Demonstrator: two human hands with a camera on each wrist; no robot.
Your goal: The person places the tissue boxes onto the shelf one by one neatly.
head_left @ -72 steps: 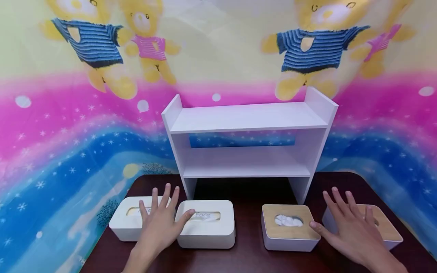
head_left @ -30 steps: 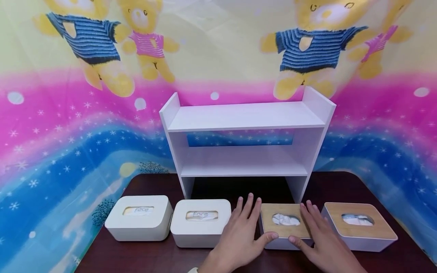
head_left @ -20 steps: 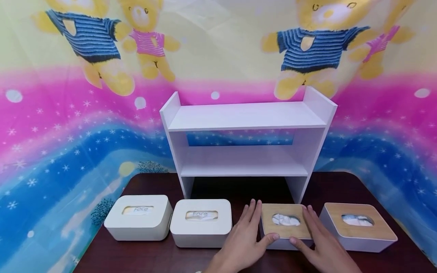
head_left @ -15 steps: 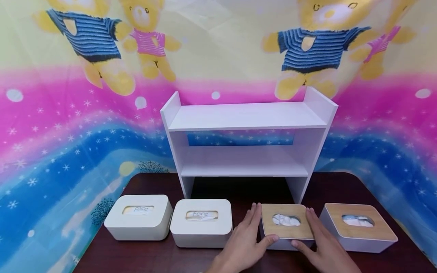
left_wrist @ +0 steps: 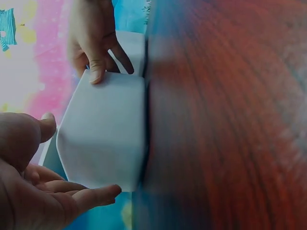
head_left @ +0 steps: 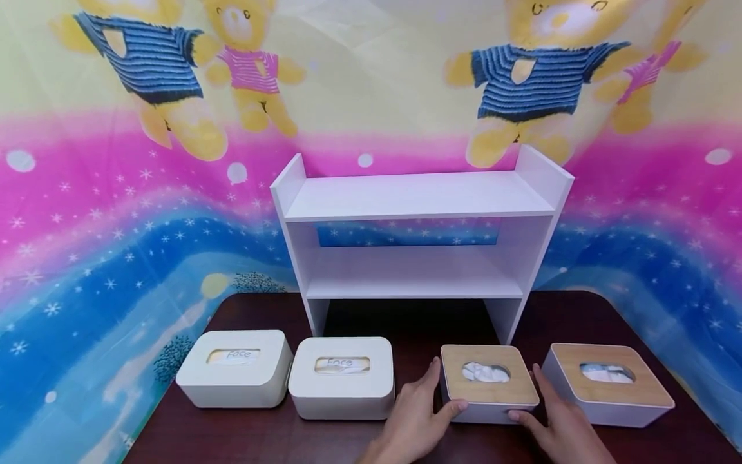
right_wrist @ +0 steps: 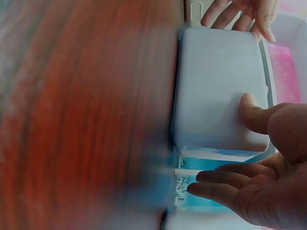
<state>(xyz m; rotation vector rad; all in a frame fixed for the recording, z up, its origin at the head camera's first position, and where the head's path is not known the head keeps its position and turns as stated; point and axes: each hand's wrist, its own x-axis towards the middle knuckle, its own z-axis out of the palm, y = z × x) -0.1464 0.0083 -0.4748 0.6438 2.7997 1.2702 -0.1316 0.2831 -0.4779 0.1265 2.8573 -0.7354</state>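
The person's left hand (head_left: 410, 417) and right hand (head_left: 563, 425), fingers extended, thumbs spread, flank a wood-topped tissue box (head_left: 489, 393) on the dark table (head_left: 261, 438); the right thumb touches its front.

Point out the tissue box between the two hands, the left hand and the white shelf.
Tissue box (head_left: 491, 392): head view, on its wood-look lid, in front of the slot.
Left hand (head_left: 411, 412): head view, on the back of the hand.
White shelf (head_left: 414, 272): head view, on its lower board.
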